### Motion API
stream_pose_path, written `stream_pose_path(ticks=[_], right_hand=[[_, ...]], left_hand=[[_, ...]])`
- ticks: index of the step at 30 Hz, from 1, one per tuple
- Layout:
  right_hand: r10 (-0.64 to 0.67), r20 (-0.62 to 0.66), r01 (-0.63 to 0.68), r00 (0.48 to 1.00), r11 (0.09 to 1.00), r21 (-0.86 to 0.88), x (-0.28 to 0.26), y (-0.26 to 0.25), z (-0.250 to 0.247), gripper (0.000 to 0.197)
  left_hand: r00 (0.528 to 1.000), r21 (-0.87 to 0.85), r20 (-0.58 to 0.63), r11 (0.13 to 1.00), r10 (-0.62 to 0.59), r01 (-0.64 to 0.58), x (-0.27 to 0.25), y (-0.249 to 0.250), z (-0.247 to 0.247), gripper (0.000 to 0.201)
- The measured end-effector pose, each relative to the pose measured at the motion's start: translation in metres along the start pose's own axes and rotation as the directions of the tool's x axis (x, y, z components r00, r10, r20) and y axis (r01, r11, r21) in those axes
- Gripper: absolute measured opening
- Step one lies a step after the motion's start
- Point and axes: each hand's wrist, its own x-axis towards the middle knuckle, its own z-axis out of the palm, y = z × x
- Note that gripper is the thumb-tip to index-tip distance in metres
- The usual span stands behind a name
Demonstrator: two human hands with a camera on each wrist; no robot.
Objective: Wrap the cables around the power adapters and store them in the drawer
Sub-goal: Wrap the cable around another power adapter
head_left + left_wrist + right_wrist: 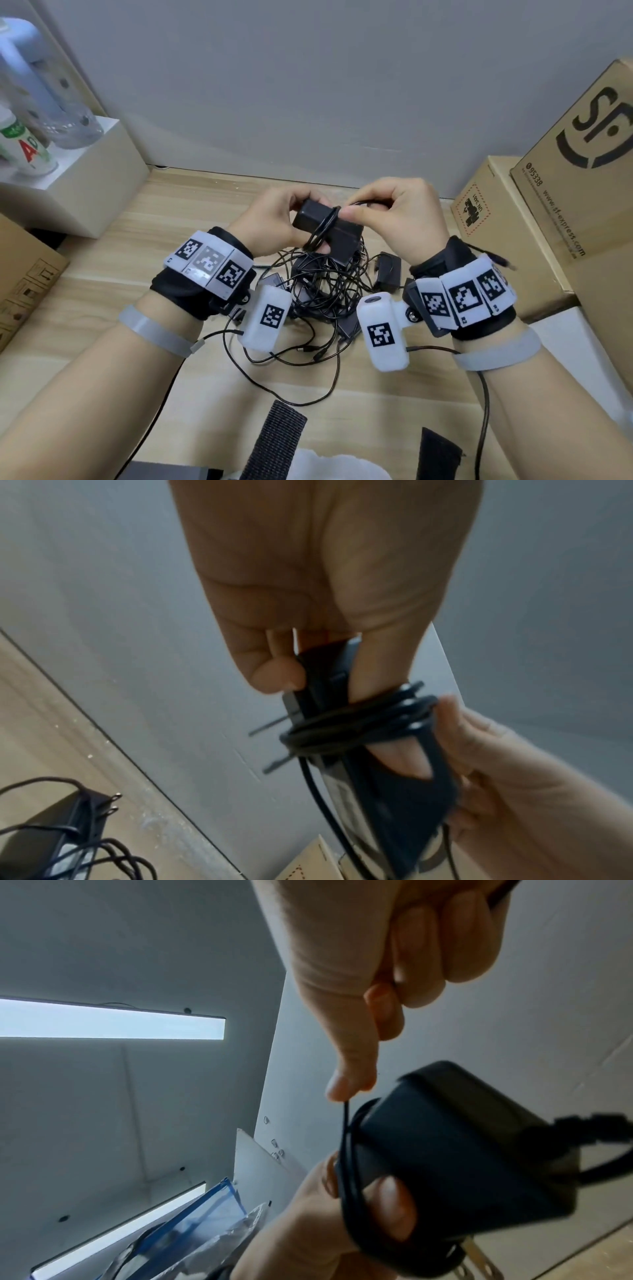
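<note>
A black power adapter (310,219) is held above the wooden table (102,308) near the wall. My left hand (274,219) grips its left end between thumb and fingers. Its black cable (327,222) runs in several turns around the adapter's middle, and a loop hangs below. My right hand (394,212) pinches that cable just right of the turns. In the left wrist view the adapter (383,791) shows its two prongs, with the cable (356,723) coiled over them. The right wrist view shows the adapter (455,1153) and the thin cable (346,1123) under my thumb. No drawer shows.
Below my hands lies a tangled heap of black adapters and cables (329,291). Cardboard boxes (548,212) stand at the right, another box (24,281) at the left. A white shelf block (78,178) with bottles sits at the back left.
</note>
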Motion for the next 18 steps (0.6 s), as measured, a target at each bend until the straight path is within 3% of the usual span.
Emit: stream_pose_path(ticks=[4, 9, 12, 15, 18], right_hand=[[0.026, -0.066, -0.02, 0.997, 0.995, 0.093, 0.004, 0.01, -0.002, 0.018], [0.112, -0.045, -0.11, 0.993, 0.993, 0.039, 0.003, 0.025, 0.011, 0.011], [0.16, 0.018, -0.159, 0.987, 0.986, -0.043, -0.004, 0.028, 0.023, 0.03], [0.142, 0.063, -0.136, 0.988, 0.987, -0.086, -0.011, 0.028, 0.031, 0.028], [0.137, 0.112, -0.122, 0.984, 0.983, -0.136, -0.013, 0.027, 0.033, 0.023]], left_hand=[[0.994, -0.191, 0.111, 0.982, 0.007, 0.015, -0.007, 0.004, -0.007, 0.055], [0.997, -0.44, 0.015, 0.896, 0.071, -0.057, -0.008, 0.007, -0.002, 0.067], [0.995, -0.57, -0.056, 0.816, 0.079, -0.097, -0.005, 0.014, 0.004, 0.073], [0.992, -0.567, -0.112, 0.817, 0.051, -0.106, -0.002, 0.019, 0.007, 0.07], [0.987, -0.528, -0.158, 0.845, -0.003, -0.082, -0.002, 0.019, 0.01, 0.054]])
